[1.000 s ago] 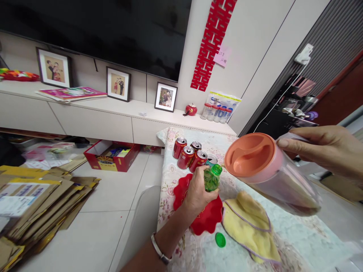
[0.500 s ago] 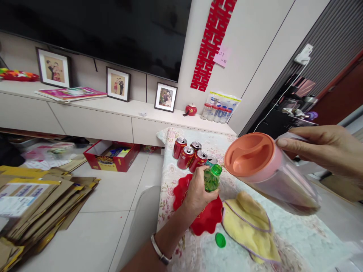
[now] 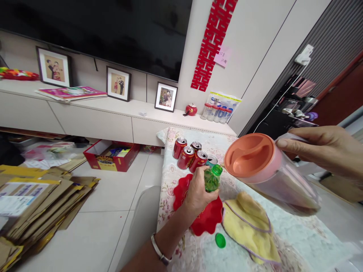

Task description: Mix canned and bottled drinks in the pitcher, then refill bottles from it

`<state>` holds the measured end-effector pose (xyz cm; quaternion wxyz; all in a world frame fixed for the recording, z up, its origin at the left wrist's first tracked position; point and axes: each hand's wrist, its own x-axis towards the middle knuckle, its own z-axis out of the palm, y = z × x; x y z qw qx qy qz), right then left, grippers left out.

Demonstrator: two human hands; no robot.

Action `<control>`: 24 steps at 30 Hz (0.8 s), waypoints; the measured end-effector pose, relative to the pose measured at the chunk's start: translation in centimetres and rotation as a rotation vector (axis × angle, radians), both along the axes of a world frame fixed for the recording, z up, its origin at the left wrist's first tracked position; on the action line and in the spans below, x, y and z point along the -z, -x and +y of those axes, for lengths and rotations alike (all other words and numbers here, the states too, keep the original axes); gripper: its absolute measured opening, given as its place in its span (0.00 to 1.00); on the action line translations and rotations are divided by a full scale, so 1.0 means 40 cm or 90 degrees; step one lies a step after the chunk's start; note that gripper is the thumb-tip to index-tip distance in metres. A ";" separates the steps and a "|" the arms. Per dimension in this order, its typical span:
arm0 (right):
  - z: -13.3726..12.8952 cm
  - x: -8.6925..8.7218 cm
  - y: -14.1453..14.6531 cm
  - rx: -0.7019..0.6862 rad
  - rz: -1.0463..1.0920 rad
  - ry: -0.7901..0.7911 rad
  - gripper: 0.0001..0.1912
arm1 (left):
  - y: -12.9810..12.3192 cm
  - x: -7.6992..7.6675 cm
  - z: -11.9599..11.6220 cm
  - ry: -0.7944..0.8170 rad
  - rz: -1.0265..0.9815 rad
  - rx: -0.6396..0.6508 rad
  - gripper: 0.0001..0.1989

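My left hand [image 3: 197, 190] is wrapped round a small green bottle [image 3: 212, 180], uncapped, above a red scalloped tray [image 3: 211, 217]. My right hand [image 3: 320, 145] grips the handle of a clear pitcher [image 3: 289, 185] with an orange lid [image 3: 249, 155]. The pitcher is tilted, lid towards the bottle, with brownish liquid low inside; lid and bottle mouth are apart, and no stream shows between them. On the cloth lie a green cap [image 3: 220, 240] and a yellow cloth [image 3: 249, 226]. Several opened cans [image 3: 185, 157] stand behind the bottle.
The flowered tablecloth [image 3: 168, 170] covers the table. Behind it, a white cabinet [image 3: 113, 117] holds framed photos, a red pot [image 3: 191, 109] and lidded jars [image 3: 217, 113]. On the floor at left are flattened cardboard [image 3: 48, 211] and a red box [image 3: 109, 164].
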<state>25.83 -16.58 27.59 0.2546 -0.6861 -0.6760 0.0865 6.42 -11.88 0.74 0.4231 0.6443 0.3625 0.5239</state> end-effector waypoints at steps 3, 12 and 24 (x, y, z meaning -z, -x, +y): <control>0.000 0.001 -0.002 -0.003 0.000 0.006 0.40 | 0.002 -0.002 -0.002 0.003 0.003 -0.001 0.32; 0.000 0.000 -0.003 0.002 -0.001 0.007 0.40 | 0.002 0.000 0.001 0.003 0.012 -0.003 0.32; 0.002 -0.001 -0.002 0.001 -0.012 0.003 0.41 | 0.002 -0.002 -0.001 0.003 0.011 -0.004 0.33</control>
